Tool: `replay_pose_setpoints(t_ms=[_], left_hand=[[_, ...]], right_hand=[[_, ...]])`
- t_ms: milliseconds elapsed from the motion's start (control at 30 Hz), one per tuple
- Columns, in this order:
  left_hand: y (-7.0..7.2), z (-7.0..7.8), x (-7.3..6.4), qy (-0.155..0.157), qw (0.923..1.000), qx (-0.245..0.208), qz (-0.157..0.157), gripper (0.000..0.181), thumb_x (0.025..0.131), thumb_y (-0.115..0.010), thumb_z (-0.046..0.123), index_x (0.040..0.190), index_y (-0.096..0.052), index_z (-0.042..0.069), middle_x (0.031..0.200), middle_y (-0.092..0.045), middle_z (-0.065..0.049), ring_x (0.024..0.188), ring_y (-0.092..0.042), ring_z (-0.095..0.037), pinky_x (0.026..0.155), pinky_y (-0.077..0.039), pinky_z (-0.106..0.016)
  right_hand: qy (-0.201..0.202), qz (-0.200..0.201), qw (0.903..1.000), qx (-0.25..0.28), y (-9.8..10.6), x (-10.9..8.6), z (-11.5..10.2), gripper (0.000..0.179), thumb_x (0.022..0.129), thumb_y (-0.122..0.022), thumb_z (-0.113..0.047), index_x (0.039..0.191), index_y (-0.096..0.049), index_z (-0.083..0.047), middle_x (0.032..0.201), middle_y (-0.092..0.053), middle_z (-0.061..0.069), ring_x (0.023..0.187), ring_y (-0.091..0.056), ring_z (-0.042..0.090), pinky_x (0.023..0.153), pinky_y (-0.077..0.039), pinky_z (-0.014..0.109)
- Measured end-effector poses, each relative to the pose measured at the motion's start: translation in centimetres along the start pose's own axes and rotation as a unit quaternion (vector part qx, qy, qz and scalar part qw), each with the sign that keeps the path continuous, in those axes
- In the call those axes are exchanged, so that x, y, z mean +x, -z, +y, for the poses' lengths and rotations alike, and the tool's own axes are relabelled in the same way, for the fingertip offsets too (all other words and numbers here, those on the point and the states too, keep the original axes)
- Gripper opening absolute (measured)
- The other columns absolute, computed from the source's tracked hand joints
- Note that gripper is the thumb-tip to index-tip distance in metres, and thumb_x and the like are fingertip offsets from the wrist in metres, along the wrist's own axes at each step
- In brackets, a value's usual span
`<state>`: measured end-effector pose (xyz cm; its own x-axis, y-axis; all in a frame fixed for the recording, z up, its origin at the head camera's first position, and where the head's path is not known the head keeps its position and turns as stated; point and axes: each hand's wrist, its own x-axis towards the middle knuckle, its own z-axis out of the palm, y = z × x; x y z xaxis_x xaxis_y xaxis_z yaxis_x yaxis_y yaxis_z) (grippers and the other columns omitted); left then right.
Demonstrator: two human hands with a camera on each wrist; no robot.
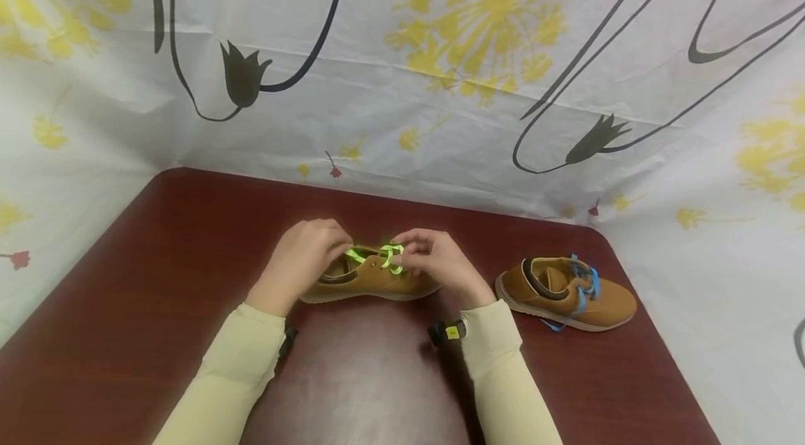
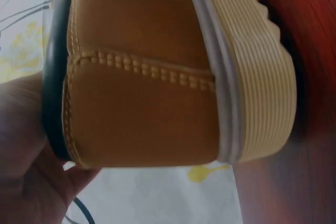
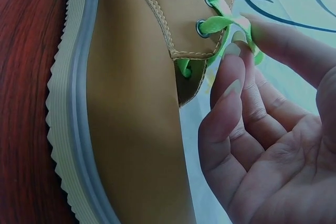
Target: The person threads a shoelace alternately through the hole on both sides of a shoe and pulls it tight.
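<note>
A tan shoe [image 1: 377, 283] with a pale ridged sole [image 2: 268, 87] stands on the table, its toe toward the right. Bright green shoelace [image 3: 216, 23] runs through its metal eyelets. My right hand [image 1: 440, 260] pinches the lace near the front eyelets between thumb and index finger, the other fingers curled loosely. Above the heel opening, my left hand [image 1: 309, 256] holds a stretch of the same lace at its fingertips. In the left wrist view, the shoe's heel [image 2: 142, 114] hides those fingertips.
A second tan shoe [image 1: 613, 305] with blue laces [image 1: 581, 295] sits to the right on the dark red table [image 1: 189, 277]. White cloth [image 1: 365, 117] with flower prints hangs behind the table and along both sides. Dark wrist devices [image 1: 437, 333] are worn at the cuffs.
</note>
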<state>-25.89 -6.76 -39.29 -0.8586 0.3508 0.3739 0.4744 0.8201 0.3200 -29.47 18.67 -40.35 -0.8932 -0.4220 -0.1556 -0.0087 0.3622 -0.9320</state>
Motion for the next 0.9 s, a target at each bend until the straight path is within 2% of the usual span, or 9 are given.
replay_pose_setpoints(t_ms=[100,233,433,567,767,900], left_hand=[[0.2,-0.3,-0.1,-0.006,0.9998,-0.004,0.019,0.007,0.084,-0.083,0.018,0.088,-0.079,0.012,0.085,-0.074,0.002,0.079,-0.069,-0.017,0.073,-0.057,-0.034],[0.3,-0.5,-0.3,-0.001,0.9999,-0.014,0.001,0.014,0.078,-0.088,0.015,0.087,-0.078,0.013,0.088,-0.071,0.002,0.08,-0.068,-0.015,0.072,-0.057,-0.031],[0.5,-1.0,-0.3,0.001,0.9998,-0.015,0.013,0.008,0.084,-0.083,0.017,0.086,-0.077,0.012,0.084,-0.07,0.003,0.078,-0.067,-0.016,0.072,-0.056,-0.033],[0.7,-1.4,-0.4,0.01,0.9993,-0.037,0.002,0.006,0.088,-0.079,0.018,0.088,-0.075,0.014,0.084,-0.07,0.004,0.077,-0.066,-0.014,0.073,-0.055,-0.033],[1.8,-1.9,-0.6,-0.003,0.9973,-0.074,-0.003,0.012,0.08,-0.085,0.013,0.09,-0.078,0.013,0.085,-0.071,0.003,0.082,-0.069,-0.016,0.076,-0.057,-0.035],[2.7,-2.3,-0.7,0.01,0.9943,-0.106,-0.003,0.01,0.08,-0.085,0.012,0.088,-0.079,0.013,0.081,-0.07,0.003,0.081,-0.069,-0.016,0.074,-0.057,-0.035]], right_hand=[[-0.002,0.0,1.0,-0.003,0.0,-0.1,-0.1,0.035,0.086,-0.081,-0.018,0.118,-0.07,-0.01,0.084,-0.074,0.004,0.066,-0.067,0.018,0.063,-0.056,0.032],[-0.003,-0.002,1.0,-0.006,0.0,-0.2,-0.1,0.035,0.087,-0.08,-0.019,0.119,-0.069,-0.009,0.083,-0.074,0.003,0.067,-0.067,0.018,0.063,-0.056,0.032],[0.002,-0.005,1.0,0.0,-0.1,-0.2,-0.2,0.035,0.087,-0.08,-0.017,0.119,-0.069,-0.008,0.082,-0.074,0.003,0.066,-0.067,0.018,0.062,-0.056,0.031],[0.001,-0.003,1.0,0.0,-0.1,-0.1,-0.1,0.034,0.087,-0.08,-0.016,0.118,-0.069,-0.007,0.081,-0.074,0.002,0.065,-0.066,0.018,0.062,-0.056,0.03],[0.004,-0.005,1.0,-0.003,0.0,0.1,-0.1,0.034,0.088,-0.08,-0.018,0.118,-0.069,-0.007,0.081,-0.074,0.002,0.065,-0.065,0.017,0.062,-0.056,0.031],[0.006,-0.003,1.0,-0.006,0.0,0.1,-0.2,0.032,0.089,-0.079,-0.017,0.118,-0.07,-0.008,0.081,-0.073,0.002,0.064,-0.064,0.018,0.061,-0.055,0.03]])
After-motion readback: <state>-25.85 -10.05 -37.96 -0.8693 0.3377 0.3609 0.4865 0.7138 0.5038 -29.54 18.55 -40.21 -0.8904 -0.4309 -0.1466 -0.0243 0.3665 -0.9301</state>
